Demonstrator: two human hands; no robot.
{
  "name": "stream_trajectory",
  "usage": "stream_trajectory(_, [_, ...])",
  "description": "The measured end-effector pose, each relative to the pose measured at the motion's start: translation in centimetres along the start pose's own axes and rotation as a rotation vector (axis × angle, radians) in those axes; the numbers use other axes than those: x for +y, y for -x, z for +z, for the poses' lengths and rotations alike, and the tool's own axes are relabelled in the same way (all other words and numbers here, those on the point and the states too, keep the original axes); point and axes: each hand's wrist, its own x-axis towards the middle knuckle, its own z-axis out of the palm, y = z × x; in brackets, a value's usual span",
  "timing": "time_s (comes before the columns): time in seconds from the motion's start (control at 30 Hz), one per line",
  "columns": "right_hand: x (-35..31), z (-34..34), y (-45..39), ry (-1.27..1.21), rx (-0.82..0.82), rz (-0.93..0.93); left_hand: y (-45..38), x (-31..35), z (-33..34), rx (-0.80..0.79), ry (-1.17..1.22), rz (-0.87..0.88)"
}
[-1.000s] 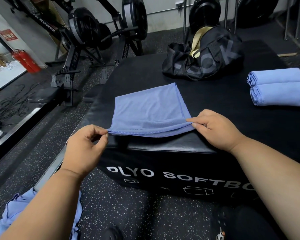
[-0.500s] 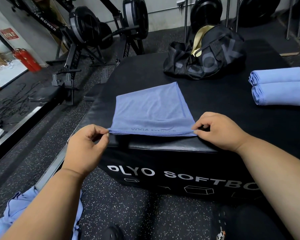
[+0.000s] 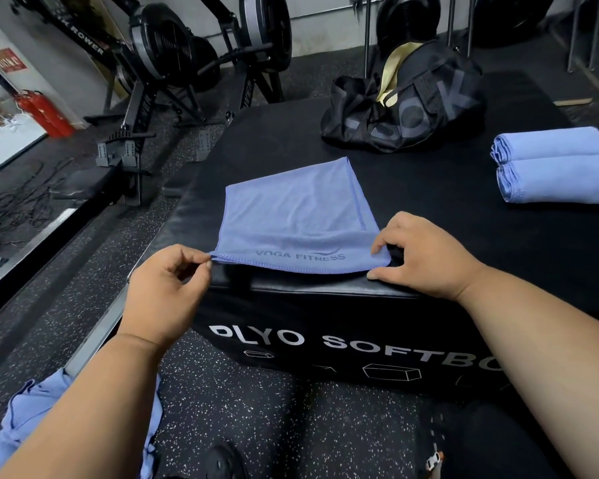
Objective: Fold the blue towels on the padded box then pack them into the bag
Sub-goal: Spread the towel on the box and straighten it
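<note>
Head-worn, wide-angle, looking forward and down, close over the padded box (image 3: 429,236); bag (image 3: 402,105) at one o'clock, farther off.

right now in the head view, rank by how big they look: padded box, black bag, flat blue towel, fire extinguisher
1. padded box
2. flat blue towel and black bag: look alike, and the bag is farther off, so unranked
3. fire extinguisher, though farthest away

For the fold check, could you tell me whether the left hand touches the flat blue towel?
Touching: the head view shows the left hand pinching the flat blue towel's near corner.
</note>
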Motion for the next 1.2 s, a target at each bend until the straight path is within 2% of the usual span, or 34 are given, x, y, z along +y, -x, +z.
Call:
stream_trajectory(0.2, [-0.7,0.5,-0.2,0.074,0.006,-0.065,-0.2,0.5,-0.1,0.007,0.02,0.014])
stream_trajectory(0.47, [-1.0,-0.2,0.0,-0.018,0.048,-0.021,0.3,0.9,-1.2,0.027,0.032,-0.01])
stream_trajectory(0.57, [-2.1,-0.9,0.0,-0.16,0.105,0.05,0.6,1.7,-1.9,0.059,0.091,-0.03])
stream_trajectory(0.67, [-3.5,-1.9,0.1,-0.451,0.191,0.126,0.4,2.5,-3.6,0.088,0.149,-0.035])
stream_trajectory(0.8, [-6.3,-3.4,0.6,-0.638,0.313,0.066,0.1,3.4,-6.8,0.127,0.182,-0.009])
stream_trajectory(0.97, [-10.1,-5.9,2.6,-0.214,0.327,-0.242,1.5,4.7,-11.2,0.181,0.159,0.026])
stream_trajectory(1.03, [-11.4,-6.6,3.6,-0.073,0.323,-0.313,2.5,5.1,-12.9,0.183,0.169,0.026])
stream_trajectory(1.2, [-14.9,-8.0,6.4,0.026,0.258,-0.426,5.7,6.0,-17.3,0.219,0.203,0.018])
